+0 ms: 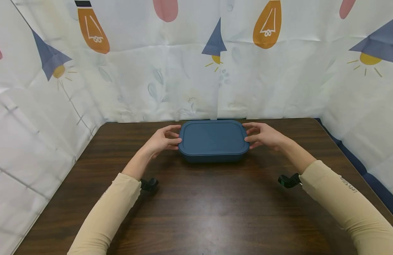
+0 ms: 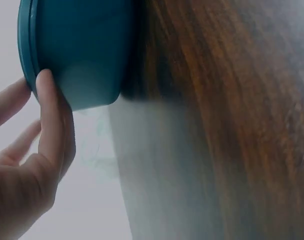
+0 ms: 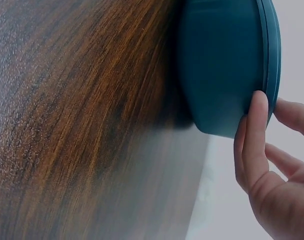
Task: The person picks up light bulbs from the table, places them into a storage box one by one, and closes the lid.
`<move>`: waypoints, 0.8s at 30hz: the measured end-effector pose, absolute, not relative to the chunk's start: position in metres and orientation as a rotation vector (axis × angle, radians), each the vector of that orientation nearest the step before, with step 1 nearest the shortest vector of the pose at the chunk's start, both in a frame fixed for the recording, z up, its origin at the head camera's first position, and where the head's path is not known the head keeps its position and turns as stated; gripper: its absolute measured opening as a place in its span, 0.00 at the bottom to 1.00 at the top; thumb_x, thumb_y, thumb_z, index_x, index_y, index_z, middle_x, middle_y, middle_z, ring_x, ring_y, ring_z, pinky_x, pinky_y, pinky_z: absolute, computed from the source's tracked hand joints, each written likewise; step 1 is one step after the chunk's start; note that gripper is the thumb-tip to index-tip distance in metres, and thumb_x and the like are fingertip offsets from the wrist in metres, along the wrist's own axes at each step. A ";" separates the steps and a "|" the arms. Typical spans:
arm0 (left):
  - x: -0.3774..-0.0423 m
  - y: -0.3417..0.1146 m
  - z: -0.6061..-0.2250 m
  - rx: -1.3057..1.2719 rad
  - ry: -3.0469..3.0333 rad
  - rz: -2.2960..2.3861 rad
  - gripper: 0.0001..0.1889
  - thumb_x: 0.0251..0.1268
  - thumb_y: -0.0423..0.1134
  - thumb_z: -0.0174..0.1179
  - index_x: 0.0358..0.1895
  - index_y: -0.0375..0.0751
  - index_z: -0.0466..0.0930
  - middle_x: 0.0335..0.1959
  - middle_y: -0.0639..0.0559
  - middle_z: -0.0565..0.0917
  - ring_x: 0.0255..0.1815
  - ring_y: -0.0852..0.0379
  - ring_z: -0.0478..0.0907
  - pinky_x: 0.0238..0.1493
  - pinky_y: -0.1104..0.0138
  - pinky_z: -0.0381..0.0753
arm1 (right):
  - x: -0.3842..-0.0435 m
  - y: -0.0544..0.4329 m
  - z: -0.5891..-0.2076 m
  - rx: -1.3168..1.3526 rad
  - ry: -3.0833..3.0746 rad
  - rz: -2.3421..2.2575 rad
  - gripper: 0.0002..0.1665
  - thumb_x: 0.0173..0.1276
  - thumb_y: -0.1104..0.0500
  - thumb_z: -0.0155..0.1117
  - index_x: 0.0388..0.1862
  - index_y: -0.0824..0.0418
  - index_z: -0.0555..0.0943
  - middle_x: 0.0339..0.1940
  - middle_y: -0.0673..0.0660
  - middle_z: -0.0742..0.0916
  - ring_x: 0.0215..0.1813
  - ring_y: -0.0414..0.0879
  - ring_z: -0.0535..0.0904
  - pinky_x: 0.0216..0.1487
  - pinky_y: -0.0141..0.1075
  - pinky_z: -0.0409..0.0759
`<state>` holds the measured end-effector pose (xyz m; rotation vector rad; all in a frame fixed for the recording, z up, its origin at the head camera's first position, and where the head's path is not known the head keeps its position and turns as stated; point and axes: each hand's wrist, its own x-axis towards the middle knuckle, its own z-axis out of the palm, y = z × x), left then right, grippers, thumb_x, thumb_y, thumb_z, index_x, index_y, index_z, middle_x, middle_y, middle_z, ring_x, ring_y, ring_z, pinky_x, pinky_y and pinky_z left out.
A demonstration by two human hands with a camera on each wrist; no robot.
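A dark blue rectangular box (image 1: 213, 138) with rounded corners and a flat lid lies across the far part of the table. My left hand (image 1: 167, 139) touches its left end with the fingers spread. In the left wrist view, fingertips (image 2: 45, 80) meet the box wall just below the lid rim. At the opposite end, my right hand (image 1: 263, 135) touches the box in a mirrored pose. The right wrist view shows fingertips (image 3: 260, 100) against the wall under the rim. The lid covers whatever is inside.
The dark wood table (image 1: 212, 205) extends toward me. A white patterned curtain (image 1: 183, 81) hangs behind the table and along both sides. Dark blue cloth (image 1: 352, 156) runs along the right edge. Small black devices (image 1: 148, 184) are strapped at both wrists.
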<state>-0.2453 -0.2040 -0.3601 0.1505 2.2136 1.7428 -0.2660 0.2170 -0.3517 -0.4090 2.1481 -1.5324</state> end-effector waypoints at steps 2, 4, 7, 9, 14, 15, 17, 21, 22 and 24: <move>-0.244 -0.204 -0.359 0.178 2.229 1.719 0.33 0.74 0.29 0.62 0.79 0.43 0.64 0.62 0.33 0.71 0.46 0.50 0.85 0.54 0.55 0.85 | -0.266 0.217 -0.353 -0.409 2.144 -1.531 0.44 0.75 0.67 0.63 0.84 0.65 0.53 0.72 0.75 0.65 0.48 0.51 0.85 0.55 0.54 0.84; -0.243 -0.203 -0.358 0.191 2.236 1.702 0.32 0.73 0.29 0.63 0.78 0.42 0.65 0.60 0.34 0.72 0.46 0.49 0.85 0.55 0.53 0.85 | -0.265 0.218 -0.354 -0.408 2.139 -1.531 0.44 0.75 0.67 0.63 0.84 0.65 0.53 0.72 0.75 0.65 0.47 0.51 0.85 0.55 0.53 0.85; -0.243 -0.204 -0.358 0.204 2.242 1.684 0.33 0.72 0.29 0.65 0.78 0.41 0.66 0.60 0.34 0.73 0.47 0.48 0.84 0.57 0.53 0.84 | -0.265 0.219 -0.355 -0.414 2.130 -1.539 0.44 0.75 0.67 0.63 0.84 0.65 0.53 0.72 0.75 0.65 0.47 0.51 0.86 0.54 0.52 0.85; -0.244 -0.204 -0.359 0.223 2.239 1.676 0.34 0.70 0.29 0.66 0.78 0.41 0.65 0.61 0.34 0.72 0.49 0.47 0.84 0.57 0.53 0.84 | -0.265 0.219 -0.355 -0.419 2.130 -1.542 0.44 0.76 0.68 0.62 0.84 0.65 0.53 0.72 0.76 0.64 0.47 0.51 0.86 0.53 0.51 0.86; -0.245 -0.206 -0.359 0.263 2.217 1.688 0.36 0.69 0.27 0.66 0.78 0.38 0.64 0.63 0.31 0.70 0.51 0.47 0.83 0.57 0.54 0.83 | -0.266 0.220 -0.355 -0.432 2.127 -1.542 0.44 0.76 0.68 0.61 0.84 0.65 0.52 0.72 0.75 0.63 0.47 0.50 0.85 0.52 0.50 0.86; -0.245 -0.206 -0.359 0.265 2.216 1.691 0.36 0.69 0.27 0.66 0.78 0.38 0.64 0.63 0.31 0.70 0.51 0.47 0.83 0.57 0.53 0.83 | -0.266 0.220 -0.355 -0.436 2.125 -1.541 0.44 0.77 0.68 0.61 0.84 0.65 0.52 0.72 0.75 0.63 0.47 0.50 0.85 0.52 0.50 0.86; -0.245 -0.205 -0.359 0.269 2.215 1.698 0.36 0.69 0.27 0.66 0.78 0.37 0.63 0.63 0.31 0.70 0.50 0.48 0.83 0.58 0.53 0.83 | -0.266 0.220 -0.355 -0.442 2.124 -1.541 0.44 0.77 0.68 0.61 0.84 0.65 0.52 0.72 0.75 0.62 0.47 0.50 0.85 0.53 0.51 0.86; -0.245 -0.204 -0.360 0.277 2.221 1.693 0.36 0.70 0.26 0.65 0.79 0.37 0.62 0.62 0.31 0.70 0.51 0.48 0.82 0.59 0.51 0.82 | -0.266 0.219 -0.355 -0.461 2.142 -1.527 0.43 0.77 0.68 0.60 0.84 0.66 0.51 0.72 0.75 0.62 0.47 0.50 0.84 0.53 0.52 0.85; -0.245 -0.205 -0.359 0.280 2.227 1.683 0.36 0.70 0.26 0.64 0.79 0.37 0.61 0.63 0.31 0.70 0.52 0.47 0.82 0.60 0.51 0.82 | -0.267 0.219 -0.355 -0.464 2.147 -1.524 0.43 0.77 0.68 0.60 0.84 0.66 0.51 0.72 0.75 0.62 0.47 0.50 0.84 0.53 0.52 0.86; -0.243 -0.204 -0.358 0.275 2.241 1.664 0.36 0.71 0.26 0.64 0.79 0.37 0.61 0.63 0.31 0.69 0.53 0.47 0.81 0.59 0.53 0.82 | -0.267 0.218 -0.356 -0.471 2.156 -1.518 0.43 0.77 0.68 0.60 0.84 0.66 0.51 0.71 0.75 0.63 0.47 0.51 0.84 0.52 0.52 0.86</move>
